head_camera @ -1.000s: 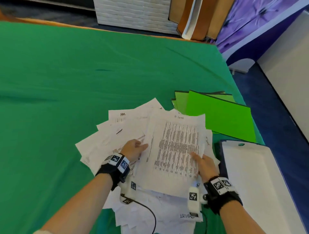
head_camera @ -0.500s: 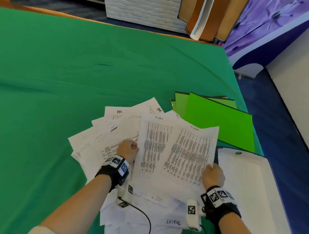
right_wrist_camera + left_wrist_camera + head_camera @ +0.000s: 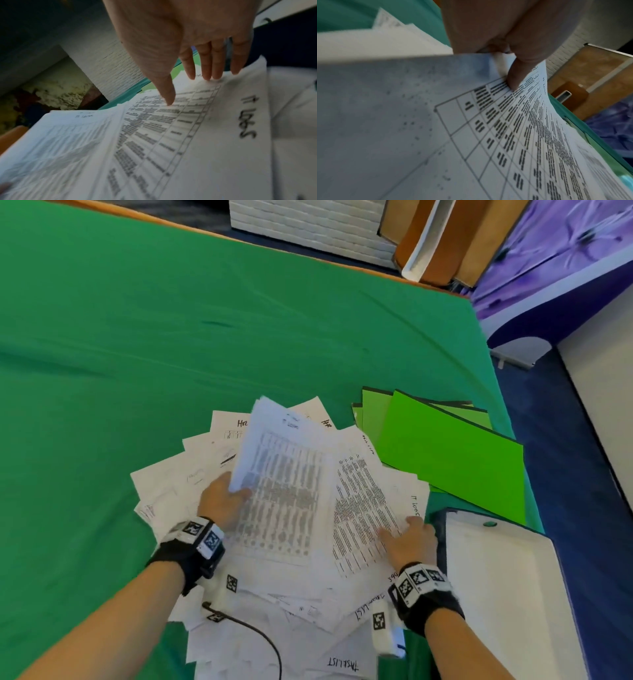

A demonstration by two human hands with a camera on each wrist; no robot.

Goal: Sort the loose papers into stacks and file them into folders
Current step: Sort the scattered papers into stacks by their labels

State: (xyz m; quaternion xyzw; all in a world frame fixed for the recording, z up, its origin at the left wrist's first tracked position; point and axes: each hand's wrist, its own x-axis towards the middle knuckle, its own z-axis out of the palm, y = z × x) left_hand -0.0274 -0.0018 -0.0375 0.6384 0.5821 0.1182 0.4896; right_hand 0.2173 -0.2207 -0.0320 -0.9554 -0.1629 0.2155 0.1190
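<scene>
**Q:** What has the left hand [image 3: 221, 503] got?

**A:** A sheet [image 3: 284, 484] printed with a table. The thumb lies on the printed face and the fingers are tucked beneath, pinching the sheet's left edge. The sheet rises from that hand, tilted up off the pile [image 3: 164, 484], and its far end reaches well beyond the knuckles.

**Q:** And the right hand [image 3: 412, 542]?

**A:** It lies flat with the fingers straight and a little spread, and it grips nothing. The fingertips [image 3: 207, 75] press down on a second page [image 3: 363, 508], which has "IT LOGS" handwritten along the margin just ahead of that hand.

**Q:** Where are the loose papers?

**A:** They fan out on the green tabletop [image 3: 171, 320], under and between both hands. Corners spread past the left hand's outer side. More lie back toward the wrists, one of them marked "TASKLIST" [image 3: 342, 664]. Two pages beyond the left hand read "HR".

**Q:** And the folders [image 3: 452, 460]?

**A:** They are bright green and overlapping, and they lie closed beyond the right hand and a little to its outer side. An open white case [image 3: 507, 594] sits just beside that hand's outer edge. I cannot tell whether hand and case touch.
</scene>
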